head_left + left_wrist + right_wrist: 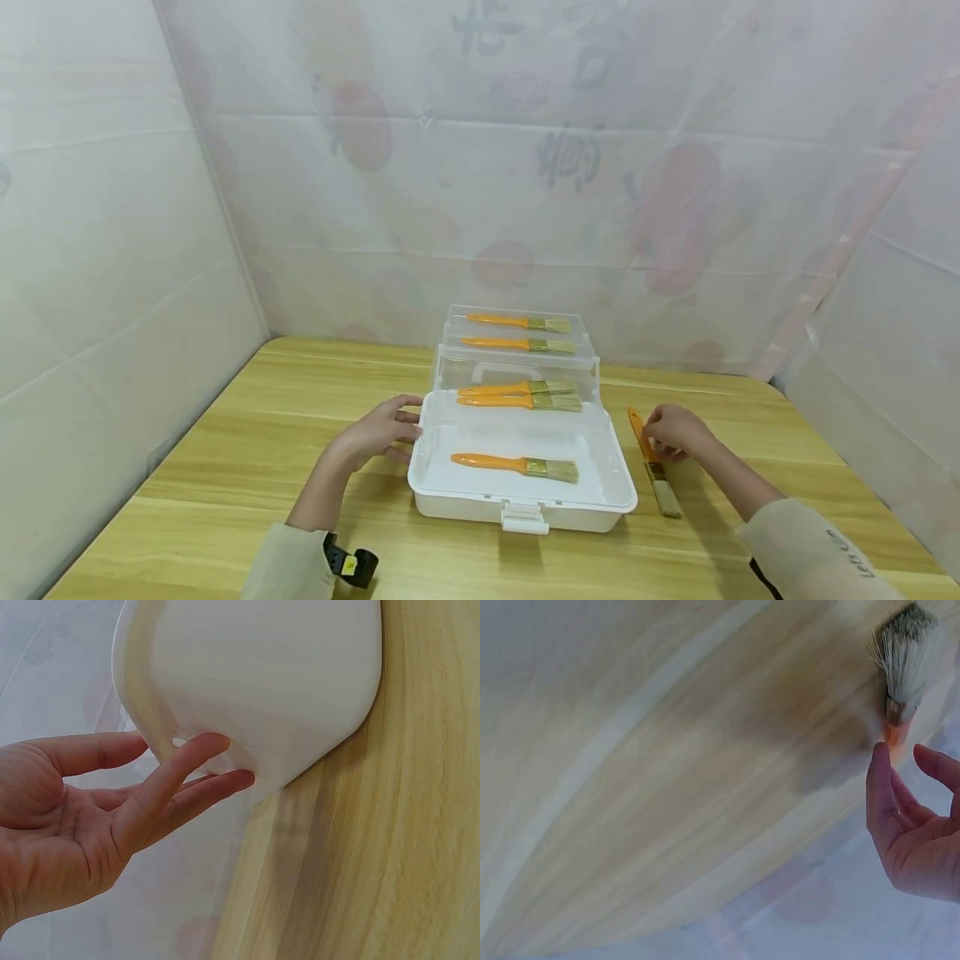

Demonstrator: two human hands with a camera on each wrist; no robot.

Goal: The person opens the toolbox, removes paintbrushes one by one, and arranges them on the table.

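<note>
While the left hand (378, 433) rests with straight, slightly spread fingers (191, 761) against the left end of the white box (600, 492), its fingertips touch the box's rounded corner and grip nothing. In the left wrist view the palm faces up and the thumb lies apart from the other fingers.

Over on the other side, the right hand (675, 431) sits at the orange handle of a loose brush (654, 463). Its fingers (879, 787) look loosely bent and apart beside the handle; whether they pinch it cannot be told. This brush lies flat on the wooden table (225, 450), just to the right of the box, bristles pointing toward the person.

Inside the box, one brush (515, 465) lies on the white floor of the lower part, handle to the left. Two more brushes (519, 396) lie side by side on the clear tray above it, and two others (519, 332) sit in the raised clear tiers behind. A latch (524, 517) hangs at the box's front edge. White sheeting with faint red prints encloses the table on three sides.
</note>
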